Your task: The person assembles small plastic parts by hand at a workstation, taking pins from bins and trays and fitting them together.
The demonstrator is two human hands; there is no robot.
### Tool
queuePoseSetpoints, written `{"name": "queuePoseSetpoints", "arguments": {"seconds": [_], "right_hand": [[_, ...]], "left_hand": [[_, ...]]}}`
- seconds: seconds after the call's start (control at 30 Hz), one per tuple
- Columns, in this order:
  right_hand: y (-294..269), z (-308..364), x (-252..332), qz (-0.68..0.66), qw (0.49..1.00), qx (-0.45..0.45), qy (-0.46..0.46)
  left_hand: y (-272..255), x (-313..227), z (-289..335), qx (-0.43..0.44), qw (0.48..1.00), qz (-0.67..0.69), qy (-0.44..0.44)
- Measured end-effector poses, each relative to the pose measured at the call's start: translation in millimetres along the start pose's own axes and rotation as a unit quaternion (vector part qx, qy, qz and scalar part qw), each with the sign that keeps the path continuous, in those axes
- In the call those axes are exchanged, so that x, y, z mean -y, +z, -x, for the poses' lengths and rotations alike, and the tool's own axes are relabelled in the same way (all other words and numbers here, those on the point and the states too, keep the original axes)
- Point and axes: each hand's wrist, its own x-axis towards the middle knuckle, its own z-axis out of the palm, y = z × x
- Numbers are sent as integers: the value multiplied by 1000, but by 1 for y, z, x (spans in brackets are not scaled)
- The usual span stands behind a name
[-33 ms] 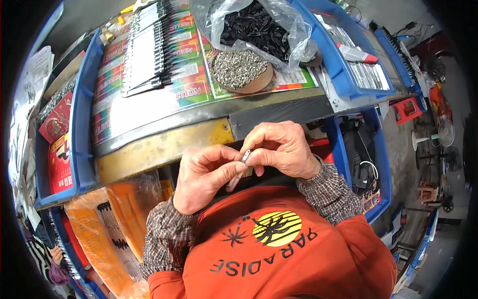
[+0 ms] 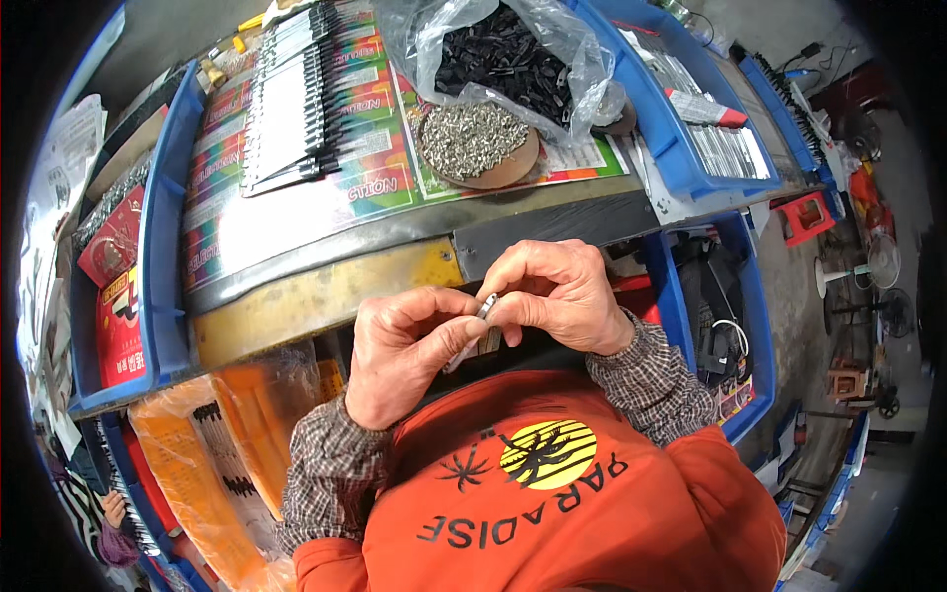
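In front of my chest, my left hand (image 2: 400, 355) and my right hand (image 2: 557, 291) meet at the fingertips. Both are closed in a pinch on a slim silvery metal piece (image 2: 490, 302). Its narrow rounded upper end shows between the thumbs. A pale flat part of it slants down below the left fingers, and the rest is covered by my fingers. Just beyond my hands is the worktable's edge (image 2: 330, 286). On the table lie a round brown dish (image 2: 513, 170) heaped with tiny metal parts and a clear plastic bag (image 2: 592, 59) of small black pieces.
A row of flat silver pieces with black ends (image 2: 286, 113) lies at the far left of the table. Blue bins stand left (image 2: 163, 227) and right (image 2: 666, 109), with another (image 2: 760, 326) lower right. Orange plastic-wrapped packs (image 2: 178, 444) sit below the table. Another person's hand (image 2: 113, 508) shows at lower left.
The lower part of the metal piece has tilted very slightly. Both hands keep their pinch and almost the same place.
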Motion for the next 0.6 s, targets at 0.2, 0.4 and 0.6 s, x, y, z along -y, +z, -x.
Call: {"name": "queuePoseSetpoints", "arguments": {"seconds": [0.2, 0.4, 0.6], "right_hand": [[3, -3, -4, 25, 995, -93, -41], [1, -7, -9, 24, 994, -101, -39], [-30, -28, 21, 240, 967, -68, -60]], "left_hand": [[18, 11, -7, -127, 962, -171, 172], [19, 7, -11, -186, 893, -342, 224], [10, 6, -10, -170, 878, -391, 217]]}}
